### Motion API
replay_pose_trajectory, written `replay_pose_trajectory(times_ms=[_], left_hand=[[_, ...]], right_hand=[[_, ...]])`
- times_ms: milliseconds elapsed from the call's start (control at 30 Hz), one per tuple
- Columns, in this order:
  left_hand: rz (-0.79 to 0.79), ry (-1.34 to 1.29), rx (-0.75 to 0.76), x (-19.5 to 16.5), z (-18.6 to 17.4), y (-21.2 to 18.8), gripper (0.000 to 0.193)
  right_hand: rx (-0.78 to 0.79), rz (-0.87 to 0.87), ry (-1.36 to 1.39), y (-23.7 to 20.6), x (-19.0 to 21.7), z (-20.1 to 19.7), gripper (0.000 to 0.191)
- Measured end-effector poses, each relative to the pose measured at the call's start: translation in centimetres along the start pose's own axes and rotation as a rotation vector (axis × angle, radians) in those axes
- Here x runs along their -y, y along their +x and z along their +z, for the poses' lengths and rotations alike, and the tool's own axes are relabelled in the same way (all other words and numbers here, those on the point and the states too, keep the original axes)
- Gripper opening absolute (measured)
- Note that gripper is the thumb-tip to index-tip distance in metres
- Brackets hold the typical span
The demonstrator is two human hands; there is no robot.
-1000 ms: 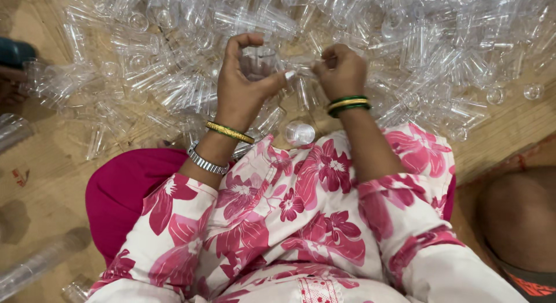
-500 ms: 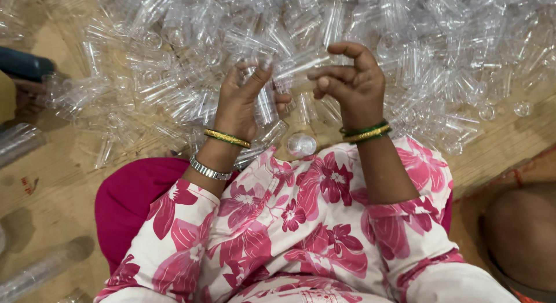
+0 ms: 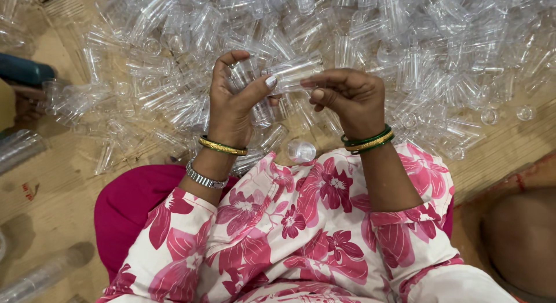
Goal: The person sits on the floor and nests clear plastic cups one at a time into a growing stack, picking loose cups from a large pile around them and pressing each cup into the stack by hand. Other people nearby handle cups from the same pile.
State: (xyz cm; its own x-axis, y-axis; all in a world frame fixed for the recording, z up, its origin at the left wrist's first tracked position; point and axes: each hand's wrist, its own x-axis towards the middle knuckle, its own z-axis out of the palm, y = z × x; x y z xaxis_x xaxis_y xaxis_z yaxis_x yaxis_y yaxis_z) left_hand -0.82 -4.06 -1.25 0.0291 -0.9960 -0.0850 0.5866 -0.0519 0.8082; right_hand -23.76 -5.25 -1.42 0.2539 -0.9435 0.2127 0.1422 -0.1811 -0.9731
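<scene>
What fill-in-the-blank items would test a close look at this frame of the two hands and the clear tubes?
1. Both hands, the left hand and the right hand, hold one ____ plastic tube between them.
2. The metal watch band sits on the ____ wrist.
3. The pile of tubes lies on a ____ floor.
4. The sleeves carry a ____ pattern.

Missing words: clear; left; wooden; floral

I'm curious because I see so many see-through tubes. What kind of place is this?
Probably a small workshop where work is done sitting on the floor: a huge pile of clear plastic tubes covers the wooden floor, and both hands hold one tube.
</scene>
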Motion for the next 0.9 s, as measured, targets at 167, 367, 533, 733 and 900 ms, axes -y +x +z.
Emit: replay_pose_trajectory(times_ms=[167,367,533,733,900], left_hand=[[0.007,0.013,0.032,-0.1,-0.1,0.0,0.057],[0.077,0.005,0.123,0.0,0.1,-0.1,0.062],[0.140,0.174,0.149,-0.7,0.0,-0.5,0.066],[0.233,0.227,0.205,-0.5,0.2,-0.5,0.070],[0.431,0.432,0.273,-0.5,0.5,-0.7,0.071]], right_hand=[[-0.085,-0.026,0.047,-0.1,-0.1,0.2,0.016],[-0.126,-0.090,0.016,-0.4,-0.2,-0.3,0.020],[-0.083,0.076,0.281,-0.3,-0.7,-0.3,0.019],[-0.058,0.050,0.441,-0.7,-1.3,-0.4,0.016],[-0.082,0.069,0.468,-1.5,-1.2,-0.8,0.011]])
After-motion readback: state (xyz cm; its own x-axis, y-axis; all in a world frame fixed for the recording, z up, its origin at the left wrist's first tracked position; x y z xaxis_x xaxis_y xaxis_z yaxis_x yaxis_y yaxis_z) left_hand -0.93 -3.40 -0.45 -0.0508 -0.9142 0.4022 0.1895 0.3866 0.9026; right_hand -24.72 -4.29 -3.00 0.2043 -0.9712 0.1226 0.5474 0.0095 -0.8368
